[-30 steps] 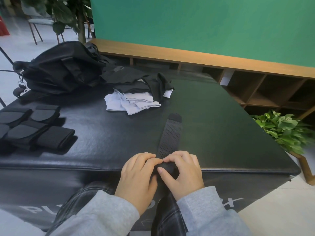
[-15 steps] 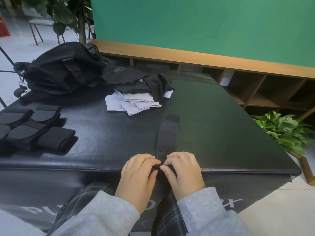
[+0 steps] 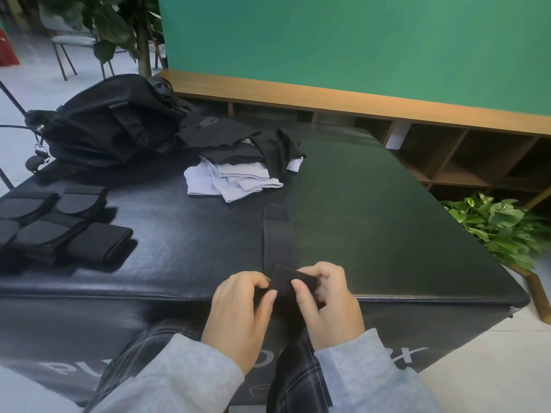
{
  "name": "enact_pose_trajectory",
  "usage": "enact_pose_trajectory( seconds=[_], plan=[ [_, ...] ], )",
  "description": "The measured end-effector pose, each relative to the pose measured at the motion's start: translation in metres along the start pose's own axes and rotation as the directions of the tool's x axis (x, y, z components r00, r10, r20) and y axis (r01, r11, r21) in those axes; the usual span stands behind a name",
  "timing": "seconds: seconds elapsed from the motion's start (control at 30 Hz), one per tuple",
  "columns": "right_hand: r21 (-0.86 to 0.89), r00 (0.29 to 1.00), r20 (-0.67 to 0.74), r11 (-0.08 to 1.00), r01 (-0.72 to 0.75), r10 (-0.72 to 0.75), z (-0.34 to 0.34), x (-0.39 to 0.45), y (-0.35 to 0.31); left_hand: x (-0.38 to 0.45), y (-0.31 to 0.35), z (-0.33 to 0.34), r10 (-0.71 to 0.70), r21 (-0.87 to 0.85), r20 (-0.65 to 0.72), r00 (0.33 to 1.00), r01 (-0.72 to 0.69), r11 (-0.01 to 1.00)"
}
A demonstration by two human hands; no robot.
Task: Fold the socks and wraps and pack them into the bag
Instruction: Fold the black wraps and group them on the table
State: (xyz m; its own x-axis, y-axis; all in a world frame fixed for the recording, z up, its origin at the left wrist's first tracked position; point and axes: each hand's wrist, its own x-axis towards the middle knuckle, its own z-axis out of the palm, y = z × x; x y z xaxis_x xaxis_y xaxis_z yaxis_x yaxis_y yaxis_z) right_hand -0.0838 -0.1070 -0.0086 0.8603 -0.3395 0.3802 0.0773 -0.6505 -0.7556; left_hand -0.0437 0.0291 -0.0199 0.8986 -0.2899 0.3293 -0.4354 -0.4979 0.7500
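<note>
Hands gripped one wrap (image 3: 278,242) at the mat's (image 3: 179,234) near edge: left hand (image 3: 238,311) and right hand (image 3: 328,302) pinched its rolled end, the rest lying flat toward the socks (image 3: 229,180).

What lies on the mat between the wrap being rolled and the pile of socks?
In the head view, nothing: a short bare stretch of black mat separates the far end of the wrap from the socks.

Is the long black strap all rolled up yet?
Not yet. Only the near end of the strap is rolled, held by the left hand and right hand; the rest lies flat on the mat.
</note>
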Motion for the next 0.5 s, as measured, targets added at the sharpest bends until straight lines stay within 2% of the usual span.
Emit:
enact_pose_trajectory(
  seconds=[0.1, 0.17, 0.3, 0.5],
  plan=[
    [-0.024, 0.994, -0.055, 0.996, 0.089, -0.091, 0.006, 0.001, 0.003, 0.002, 0.001, 0.001, -0.032, 0.002, -0.012, 0.999, 0.032, 0.999],
    [-0.059, 0.985, -0.049, 0.985, 0.162, -0.165, 0.009, 0.003, 0.008, 0.002, -0.002, 0.001, 0.035, 0.060, -0.022, 0.999, -0.034, 0.998],
    [-0.160, 0.983, 0.059, 0.970, 0.180, -0.173, 0.017, 0.005, 0.019, 0.003, -0.016, 0.006, 0.237, 0.173, -0.016, 0.971, -0.231, 0.957],
    [-0.351, 0.973, 0.069, 0.908, 0.229, -0.219, 0.019, 0.005, 0.024, 0.003, -0.021, 0.010, 0.274, 0.189, -0.067, 0.959, -0.257, 0.948]
  ],
)
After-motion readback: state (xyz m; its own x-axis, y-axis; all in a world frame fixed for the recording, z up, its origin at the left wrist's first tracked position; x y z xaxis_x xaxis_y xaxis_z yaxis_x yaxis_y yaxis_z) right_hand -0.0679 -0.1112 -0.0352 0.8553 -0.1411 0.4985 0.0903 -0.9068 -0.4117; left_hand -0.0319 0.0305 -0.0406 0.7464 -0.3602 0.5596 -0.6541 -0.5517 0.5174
